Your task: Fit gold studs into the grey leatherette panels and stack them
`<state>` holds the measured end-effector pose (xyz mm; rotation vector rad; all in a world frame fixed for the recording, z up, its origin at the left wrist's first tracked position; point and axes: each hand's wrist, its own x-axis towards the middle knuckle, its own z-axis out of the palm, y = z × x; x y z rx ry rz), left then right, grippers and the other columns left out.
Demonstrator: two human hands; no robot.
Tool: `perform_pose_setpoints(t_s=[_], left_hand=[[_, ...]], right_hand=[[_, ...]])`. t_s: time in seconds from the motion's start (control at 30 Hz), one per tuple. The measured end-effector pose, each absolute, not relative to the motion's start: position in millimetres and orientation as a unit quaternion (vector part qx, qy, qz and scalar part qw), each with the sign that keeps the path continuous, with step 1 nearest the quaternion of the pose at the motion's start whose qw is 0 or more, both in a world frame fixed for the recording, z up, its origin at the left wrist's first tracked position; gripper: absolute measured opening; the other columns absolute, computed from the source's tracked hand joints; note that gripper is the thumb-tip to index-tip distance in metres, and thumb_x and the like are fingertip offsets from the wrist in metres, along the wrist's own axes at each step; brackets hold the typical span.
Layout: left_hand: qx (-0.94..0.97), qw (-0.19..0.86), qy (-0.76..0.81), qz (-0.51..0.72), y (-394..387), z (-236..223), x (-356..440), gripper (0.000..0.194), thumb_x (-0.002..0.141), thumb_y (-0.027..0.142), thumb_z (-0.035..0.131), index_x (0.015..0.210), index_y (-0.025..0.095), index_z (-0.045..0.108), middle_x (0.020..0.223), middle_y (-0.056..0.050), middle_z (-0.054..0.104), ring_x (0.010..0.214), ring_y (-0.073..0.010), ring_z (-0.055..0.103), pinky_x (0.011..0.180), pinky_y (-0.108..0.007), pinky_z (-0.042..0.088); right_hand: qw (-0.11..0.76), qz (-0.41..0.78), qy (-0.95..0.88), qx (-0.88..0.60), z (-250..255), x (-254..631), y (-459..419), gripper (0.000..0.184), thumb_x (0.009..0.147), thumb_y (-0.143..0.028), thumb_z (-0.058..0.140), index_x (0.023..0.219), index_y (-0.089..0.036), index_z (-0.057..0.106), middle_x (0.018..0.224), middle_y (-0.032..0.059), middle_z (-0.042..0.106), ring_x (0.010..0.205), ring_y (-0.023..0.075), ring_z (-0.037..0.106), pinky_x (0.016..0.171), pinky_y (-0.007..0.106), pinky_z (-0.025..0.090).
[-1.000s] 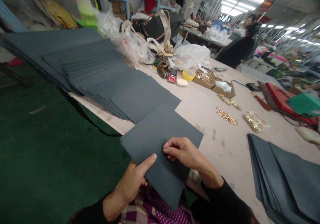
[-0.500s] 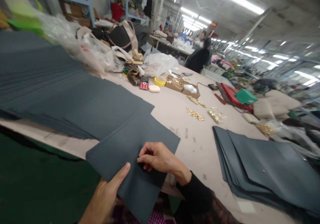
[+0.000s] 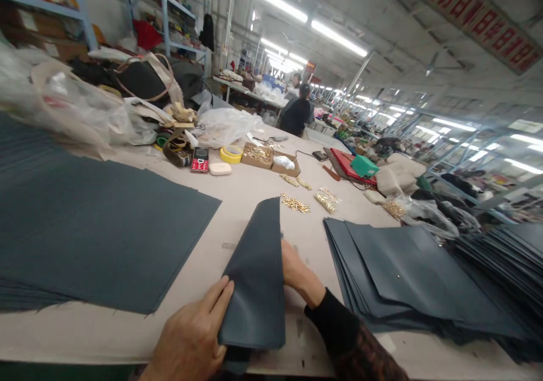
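Note:
A dark blue-grey leather-like panel (image 3: pixel 257 285) is bent over and tilted up in front of me. My left hand (image 3: pixel 190 330) grips its lower left edge, fingers lying on the upper face. Behind the panel's right edge is my right hand (image 3: pixel 297 265); its fingers are hidden by the panel, so their hold cannot be made out. A stack of similar panels (image 3: pixel 106 228) lies to the left. On the right is another pile of panels (image 3: pixel 407 268), the top one carrying a small metal stud (image 3: pixel 397 276). Small gold metal pieces (image 3: pixel 296 202) lie loose beyond the held panel.
Further back on the table (image 3: pixel 186 183) are a red phone (image 3: pixel 200 160), yellow tape (image 3: pixel 231 154), a cardboard box of gold pieces (image 3: pixel 257 153) and a bag of gold parts (image 3: pixel 327 200). Plastic bags (image 3: pixel 229 125) crowd the back left. A person (image 3: pixel 297 112) is in the background.
The panel has come off the left stack, folded over and turned its smooth face up. My right hand has gone from its surface to behind it. The view has shifted right.

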<state>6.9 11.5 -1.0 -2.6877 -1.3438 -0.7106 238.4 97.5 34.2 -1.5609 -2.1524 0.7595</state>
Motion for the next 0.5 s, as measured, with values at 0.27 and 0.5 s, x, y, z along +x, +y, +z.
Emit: perform_pose_setpoints(t_s=[0.27, 0.5], left_hand=[[-0.868, 0.101, -0.394, -0.284, 15, -13, 0, 0.072, 0.052, 0.009, 0.044, 0.123, 0.012, 0.055, 0.122, -0.012, 0.068, 0.094, -0.0192, 0.072, 0.078, -0.026, 0.057], [-0.868, 0.084, -0.392, -0.294, 14, -22, -2, 0.079, 0.051, 0.009, 0.044, 0.129, 0.017, 0.051, 0.125, -0.009, 0.067, 0.099, -0.0190, 0.070, 0.081, -0.025, 0.056]], right_hand=[[0.077, 0.019, -0.667, -0.741, 44, 321, 168, 0.033, 0.093, -0.012, 0.043, 0.119, -0.007, 0.062, 0.118, 0.0185, 0.065, 0.112, 0.0250, 0.058, 0.099, 0.032, 0.038], [0.007, 0.006, -0.657, -0.754, 33, 323, 198, 0.032, 0.091, -0.005, 0.039, 0.105, -0.005, 0.068, 0.109, 0.0221, 0.067, 0.108, 0.0265, 0.061, 0.094, 0.033, 0.041]])
